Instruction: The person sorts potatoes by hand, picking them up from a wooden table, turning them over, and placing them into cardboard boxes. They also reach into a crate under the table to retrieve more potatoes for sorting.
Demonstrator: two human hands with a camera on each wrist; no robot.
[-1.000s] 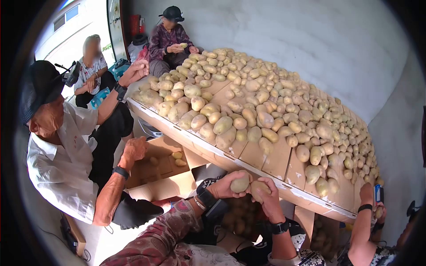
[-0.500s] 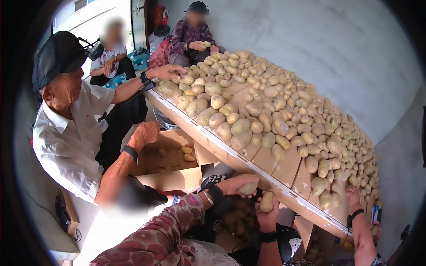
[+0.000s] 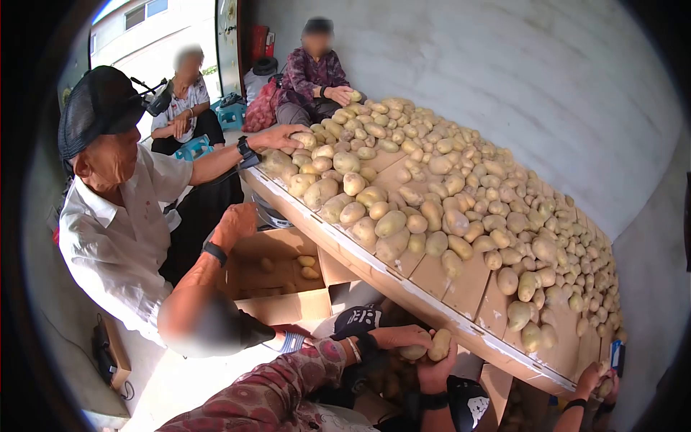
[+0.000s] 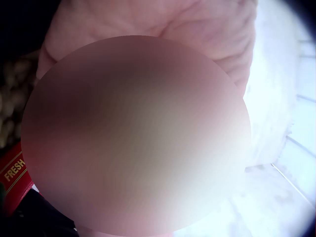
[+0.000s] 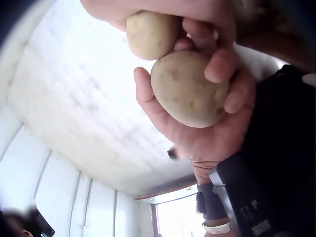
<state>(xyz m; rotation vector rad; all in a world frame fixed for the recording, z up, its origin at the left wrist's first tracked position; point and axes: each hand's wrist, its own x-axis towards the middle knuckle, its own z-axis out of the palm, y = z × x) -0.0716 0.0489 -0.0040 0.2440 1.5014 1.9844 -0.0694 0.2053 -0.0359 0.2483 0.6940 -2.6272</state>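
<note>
In the head view my left hand (image 3: 398, 336) grips a potato (image 3: 412, 352) below the table edge. My right hand (image 3: 435, 369) holds another potato (image 3: 440, 345) right beside it, upright in the fingers. From the right wrist view, the left hand (image 5: 202, 140) cups its brown-spotted potato (image 5: 185, 91) in the palm, fingers curled round it. Above, the right hand (image 5: 163, 7) has its potato (image 5: 150, 37) partly covered by its fingers. A large blurred patch hides most of the left wrist view; only part of the left hand (image 4: 148, 19) shows.
A cardboard-covered table (image 3: 464, 295) bears a big heap of potatoes (image 3: 461, 173). At left, a person in a white shirt (image 3: 115, 237) reaches onto it, above an open cardboard box (image 3: 288, 306). Two people sit behind; another person's hands (image 3: 594, 381) work at right. More potatoes lie below my hands.
My hands were together, drew apart, and are now side by side again, slightly lower. The white-shirted person's far hand has come down onto the potatoes. The head view has swung left.
</note>
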